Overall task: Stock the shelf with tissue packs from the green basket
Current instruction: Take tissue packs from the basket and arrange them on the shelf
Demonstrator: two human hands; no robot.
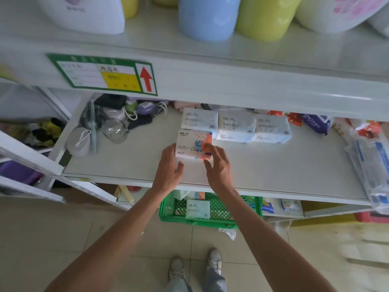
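Observation:
A white tissue pack with an orange and blue pattern [189, 144] lies flat on the middle shelf [273, 165], in front of a row of three pale blue tissue packs [235, 125]. My left hand [170, 165] touches its lower left corner with fingers spread. The fingertips of my right hand [217, 167] rest on its orange right edge, and that hand is also spread. Neither hand is closed around the pack. On the floor below the shelf sits the green basket [168, 209], with a pale green tissue pack [197, 208] and a few more packs partly hidden by the shelf edge.
The shelf's left end holds a hairbrush [92, 121], a glass cup [114, 131], bath sponges and dark items. Wrapped goods [370, 165] fill its right end. Coloured tubs [207, 15] stand on the shelf above. A price label [103, 74] is on that shelf's front edge.

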